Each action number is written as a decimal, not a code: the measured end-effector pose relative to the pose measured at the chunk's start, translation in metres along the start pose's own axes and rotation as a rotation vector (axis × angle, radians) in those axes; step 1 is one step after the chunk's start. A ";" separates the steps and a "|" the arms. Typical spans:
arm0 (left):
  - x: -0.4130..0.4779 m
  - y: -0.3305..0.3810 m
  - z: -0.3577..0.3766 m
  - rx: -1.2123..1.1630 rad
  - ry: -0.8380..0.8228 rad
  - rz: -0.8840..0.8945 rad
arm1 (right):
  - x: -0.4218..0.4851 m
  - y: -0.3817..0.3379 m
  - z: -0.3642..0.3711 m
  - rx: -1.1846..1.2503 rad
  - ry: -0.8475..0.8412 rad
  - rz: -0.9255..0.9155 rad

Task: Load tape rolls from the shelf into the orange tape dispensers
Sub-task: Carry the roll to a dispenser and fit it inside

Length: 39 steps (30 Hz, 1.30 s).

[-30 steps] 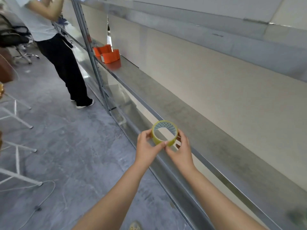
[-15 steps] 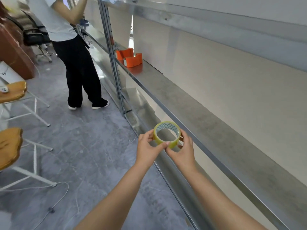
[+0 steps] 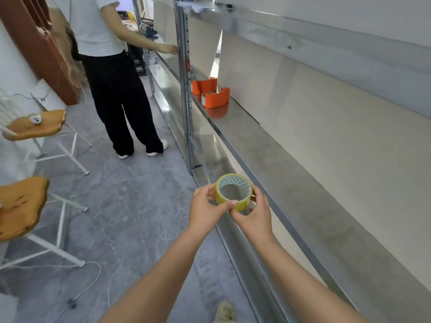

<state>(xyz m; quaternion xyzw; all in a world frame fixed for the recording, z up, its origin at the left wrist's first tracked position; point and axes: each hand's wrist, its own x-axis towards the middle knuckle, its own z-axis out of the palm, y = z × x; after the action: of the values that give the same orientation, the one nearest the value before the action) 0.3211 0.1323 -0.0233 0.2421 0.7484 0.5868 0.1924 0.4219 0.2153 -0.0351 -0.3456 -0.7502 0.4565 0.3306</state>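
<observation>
Tape roll (image 3: 233, 181), yellowish and see-through, sits in the air between both hands, just off the front edge of the metal shelf (image 3: 291, 183) and a little above it. The left hand (image 3: 205, 210) grips its near left side, thumb lying across the lower rim. The right hand (image 3: 254, 215) grips the right side, its fingers (image 3: 256, 194) curled round the outer band. The roll's open middle faces up toward the camera.

The shelf beside the hands is bare grey metal, and its thin front lip runs away toward the far left. Well along it stand two orange dispensers (image 3: 215, 97), one just behind the other, close to the front edge and next to the upright post (image 3: 186, 89). Between the roll and the dispensers the shelf surface is open. An upper shelf (image 3: 303, 31) hangs over it, with a pale wall (image 3: 326, 113) behind.

Past the post a person (image 3: 112, 78) in a white top and black trousers stands at the same rack, one hand reaching onto it. Grey floor (image 3: 140, 217) forms an aisle along the rack. Across the aisle stand two wooden-seated stools (image 3: 35, 124) on white legs, and a thin cable (image 3: 93, 276) trails over the floor.
</observation>
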 end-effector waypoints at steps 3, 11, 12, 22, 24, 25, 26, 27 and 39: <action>0.039 0.008 -0.001 0.016 0.030 0.005 | 0.042 -0.004 0.013 0.012 -0.015 -0.003; 0.125 0.015 -0.009 0.011 0.060 0.002 | 0.126 -0.008 0.053 0.032 -0.032 -0.035; 0.135 0.014 -0.011 0.013 0.054 0.001 | 0.134 -0.008 0.058 0.037 -0.034 -0.032; 0.275 -0.001 -0.053 0.095 -0.176 0.084 | 0.235 -0.010 0.141 -0.013 0.079 0.012; 0.316 -0.003 -0.070 0.127 -0.265 0.125 | 0.257 -0.015 0.163 -0.021 0.121 0.038; 0.336 -0.004 -0.077 0.140 -0.300 0.138 | 0.268 -0.017 0.174 -0.024 0.142 0.055; 0.355 -0.005 -0.083 0.151 -0.331 0.146 | 0.278 -0.020 0.184 -0.025 0.164 0.073; 0.373 -0.007 -0.087 0.157 -0.355 0.152 | 0.288 -0.023 0.195 -0.030 0.188 0.093; 0.519 -0.018 -0.065 0.220 -0.658 0.179 | 0.386 0.002 0.247 -0.157 0.379 0.238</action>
<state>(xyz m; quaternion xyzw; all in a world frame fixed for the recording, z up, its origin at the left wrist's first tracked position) -0.1383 0.3827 -0.0276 0.5018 0.6809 0.4081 0.3437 0.0123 0.4197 -0.0573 -0.5358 -0.6619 0.3597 0.3813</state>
